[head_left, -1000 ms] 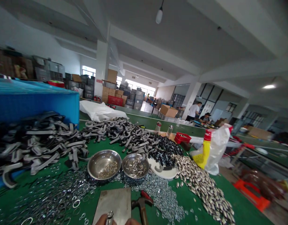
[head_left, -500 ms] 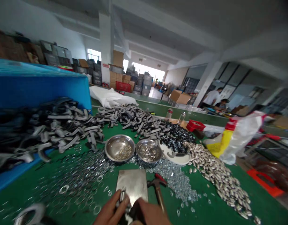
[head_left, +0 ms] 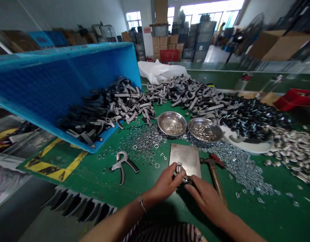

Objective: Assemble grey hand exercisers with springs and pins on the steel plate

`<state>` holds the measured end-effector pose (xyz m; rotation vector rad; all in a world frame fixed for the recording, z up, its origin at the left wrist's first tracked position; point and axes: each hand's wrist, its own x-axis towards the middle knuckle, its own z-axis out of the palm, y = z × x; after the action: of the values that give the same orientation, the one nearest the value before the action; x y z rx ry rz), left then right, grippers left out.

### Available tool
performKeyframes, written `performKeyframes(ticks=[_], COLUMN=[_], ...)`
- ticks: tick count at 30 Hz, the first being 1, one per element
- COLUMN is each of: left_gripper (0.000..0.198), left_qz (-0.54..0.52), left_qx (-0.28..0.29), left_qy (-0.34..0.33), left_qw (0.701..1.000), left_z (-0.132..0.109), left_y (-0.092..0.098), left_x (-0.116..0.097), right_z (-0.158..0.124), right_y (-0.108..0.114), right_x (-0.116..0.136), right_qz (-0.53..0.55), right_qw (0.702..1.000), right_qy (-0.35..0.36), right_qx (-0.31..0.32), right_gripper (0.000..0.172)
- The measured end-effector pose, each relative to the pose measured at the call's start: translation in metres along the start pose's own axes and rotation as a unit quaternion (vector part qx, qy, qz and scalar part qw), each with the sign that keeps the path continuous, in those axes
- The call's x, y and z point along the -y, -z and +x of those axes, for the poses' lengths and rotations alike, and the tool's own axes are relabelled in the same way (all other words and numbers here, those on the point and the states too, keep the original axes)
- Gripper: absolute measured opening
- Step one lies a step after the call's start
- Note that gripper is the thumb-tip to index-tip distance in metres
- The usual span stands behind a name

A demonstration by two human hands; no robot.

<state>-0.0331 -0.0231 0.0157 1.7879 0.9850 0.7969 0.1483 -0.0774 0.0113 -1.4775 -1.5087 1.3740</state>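
Observation:
My left hand [head_left: 167, 181] is closed around a hand grip strengthener [head_left: 179, 168], its coil spring sticking up between thumb and fingers. My right hand [head_left: 205, 198] is closed on the dark handle side of the same piece, partly hidden by the fingers. Both hands are at the near edge of a flat metal plate [head_left: 185, 154]. A hammer [head_left: 215, 178] with a wooden handle lies just right of the plate. To the left, another hand grip strengthener [head_left: 123, 164] with grey and black handles rests on the green table [head_left: 89, 174].
A tipped blue crate [head_left: 114, 64] spills grey handles [head_left: 129, 104]. Beyond the plate stand two metal bowls [head_left: 167, 116] [head_left: 205, 139] of small parts. Loose rings [head_left: 145, 141], nuts [head_left: 248, 171], black screws [head_left: 256, 117] and metal pieces [head_left: 296, 144] cover the table. A red tray [head_left: 296, 99] sits far right.
The view has swung left and down, bringing both forearms and the whole blue crate into sight. Both hands still hold the hand grip strengthener by the metal plate.

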Motion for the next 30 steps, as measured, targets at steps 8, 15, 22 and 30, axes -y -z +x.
performKeyframes(ticks=[8, 15, 22, 30], left_gripper=[0.023, 0.018, 0.017, 0.018], left_qz=[0.032, 0.061, 0.000, 0.006], left_qx=[0.025, 0.091, -0.010, -0.094], left_qy=[0.008, -0.101, -0.042, -0.040], left_qw=[0.999, 0.989, 0.999, 0.995], left_z=[-0.001, -0.002, -0.001, 0.001], left_y=[-0.010, -0.009, -0.017, -0.020], left_x=[0.001, -0.002, -0.003, -0.006], right_z=[-0.006, -0.009, -0.006, -0.004], right_y=[0.006, 0.000, 0.003, 0.001], right_x=[-0.006, -0.016, -0.006, -0.006], right_qz=[-0.047, 0.078, 0.112, 0.051], right_qw=[0.999, 0.985, 0.987, 0.999], right_qy=[0.024, -0.055, -0.031, -0.014], right_qx=[0.000, 0.144, 0.108, 0.010], right_gripper=[0.051, 0.068, 0.058, 0.047])
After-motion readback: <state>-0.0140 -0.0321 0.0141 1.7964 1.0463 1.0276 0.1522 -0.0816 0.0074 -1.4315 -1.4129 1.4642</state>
